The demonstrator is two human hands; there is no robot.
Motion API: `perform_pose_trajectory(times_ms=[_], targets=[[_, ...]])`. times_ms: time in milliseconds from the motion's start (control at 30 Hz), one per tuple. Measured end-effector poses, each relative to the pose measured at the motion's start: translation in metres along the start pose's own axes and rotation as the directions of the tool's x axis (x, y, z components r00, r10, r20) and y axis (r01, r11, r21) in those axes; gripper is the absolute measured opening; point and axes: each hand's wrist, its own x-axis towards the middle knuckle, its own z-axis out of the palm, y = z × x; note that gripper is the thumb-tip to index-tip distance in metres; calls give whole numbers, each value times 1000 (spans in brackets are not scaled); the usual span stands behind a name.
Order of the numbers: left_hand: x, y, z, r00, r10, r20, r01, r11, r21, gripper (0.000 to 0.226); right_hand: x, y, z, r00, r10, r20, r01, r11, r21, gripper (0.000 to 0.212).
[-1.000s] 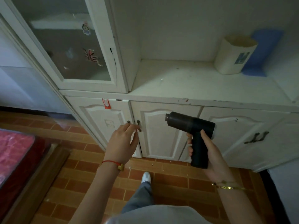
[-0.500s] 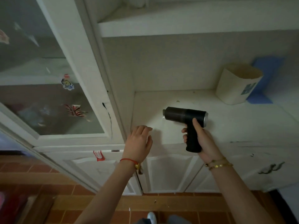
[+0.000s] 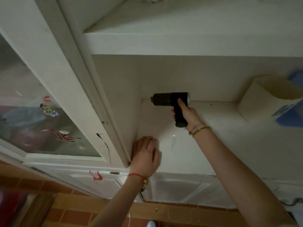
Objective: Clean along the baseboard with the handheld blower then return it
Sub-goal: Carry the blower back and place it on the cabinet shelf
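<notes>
Over the counter, blower now reaches farther back

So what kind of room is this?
Probably a room in someone's home, maybe a bedroom or living room. There's a big white cabinet with stickers on its glass door, an open shelf where the right hand holds the black handheld blower, and a red-brown tile floor.
</notes>
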Motion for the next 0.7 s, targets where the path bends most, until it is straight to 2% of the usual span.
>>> perform_pose_trajectory(times_ms=[167,300,500,600,667,700], targets=[[0,2,-2,999,22,-47,-23,999,-22,27,50,-2,32,999,37,13,-35,993,-114,43],[1,2,-3,1000,7,-19,-8,1000,-27,31,78,6,46,999,40,3,-39,982,-185,53],[1,2,-2,999,-33,17,33,999,-10,37,87,15,41,1000,31,4,-30,971,-237,45],[1,1,-2,999,-29,31,29,1000,-3,39,91,19,40,1000,13,-8,-14,951,-310,59],[0,1,-1,999,-29,40,29,1000,8,39,95,21,39,999,-3,-35,-13,900,-435,74],[0,1,-1,999,-32,43,32,999,11,39,95,20,38,999,-31,-40,5,855,-519,70]])
